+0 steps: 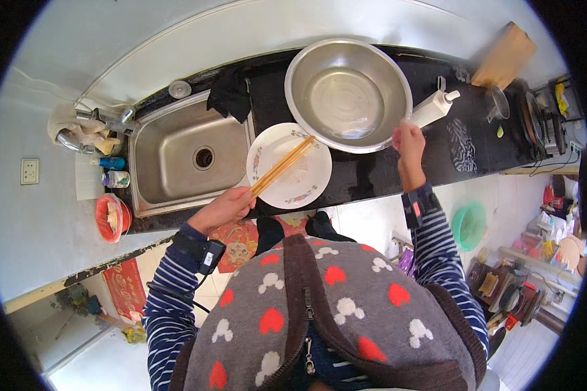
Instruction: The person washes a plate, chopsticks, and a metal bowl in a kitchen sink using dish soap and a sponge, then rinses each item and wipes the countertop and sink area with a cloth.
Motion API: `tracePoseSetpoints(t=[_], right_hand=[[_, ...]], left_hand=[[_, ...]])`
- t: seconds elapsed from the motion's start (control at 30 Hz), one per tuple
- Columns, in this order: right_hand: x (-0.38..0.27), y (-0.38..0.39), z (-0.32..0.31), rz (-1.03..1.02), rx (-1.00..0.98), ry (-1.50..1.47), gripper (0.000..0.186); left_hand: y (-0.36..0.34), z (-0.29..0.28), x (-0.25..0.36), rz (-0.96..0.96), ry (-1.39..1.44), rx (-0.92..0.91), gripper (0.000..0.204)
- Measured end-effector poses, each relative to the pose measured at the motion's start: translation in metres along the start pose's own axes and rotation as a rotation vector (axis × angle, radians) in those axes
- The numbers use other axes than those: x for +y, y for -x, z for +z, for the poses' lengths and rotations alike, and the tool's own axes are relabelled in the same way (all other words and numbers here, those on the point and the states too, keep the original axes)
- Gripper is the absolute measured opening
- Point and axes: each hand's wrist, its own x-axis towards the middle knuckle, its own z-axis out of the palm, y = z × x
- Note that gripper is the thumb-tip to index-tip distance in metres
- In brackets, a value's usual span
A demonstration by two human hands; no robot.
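From my remote seat I look down on a black worktop (365, 171) with a person's two hands over its near edge. My left hand (230, 207) is closed around a bundle of chopsticks (284, 167), which slants up and to the right across a white plate (319, 171) with flowers on its border. My right hand (409, 144) is at the lower right rim of a large steel basin (390, 81), its fingers drawn in; I cannot tell whether they pinch anything or touch the rim. The basin stands behind the plate and seems to hold a little clear liquid. A white bottle (430, 109) is just right of it. The steel sink (169, 146) lies to the left, a black cloth (229, 96) hanging over its far corner.

As for progress, the chopsticks are gathered in one grip, over the plate rather than set down. Laying them down and freeing the left hand is not yet done. Beyond that, I cannot judge what remains.
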Motion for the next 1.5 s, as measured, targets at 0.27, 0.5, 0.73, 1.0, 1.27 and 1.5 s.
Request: tracePoseSetpoints(t=[0.27,0.5,0.73,1.0,1.27,1.5], right_hand=[[0.027,0.03,-0.013,0.289,-0.119,-0.017,0.039],[0.028,0.018,0.005,0.354,-0.247,-0.134,0.046],[0.024,0.02,-0.007,0.464,-0.246,-0.026,0.057],[-0.021,0.055,-0.008,0.034,-0.349,0.244,0.027],[-0.066,0.107,0.205,-0.642,-1.033,0.309,0.03],[-0.038,0.181,0.456,-1.111,-1.297,0.487,0.06]], left_hand=[[0.016,-0.008,-0.032,-0.142,-0.096,0.064,0.03],[-0.038,-0.014,-0.033,-0.175,-0.154,0.137,0.03],[0.015,-0.04,-0.022,-0.108,0.16,0.108,0.026],[0.065,-0.074,-0.054,0.371,0.859,0.46,0.024],[0.076,-0.112,-0.112,0.413,1.316,0.579,0.017],[0.095,-0.129,-0.126,0.536,1.376,0.5,0.017]])
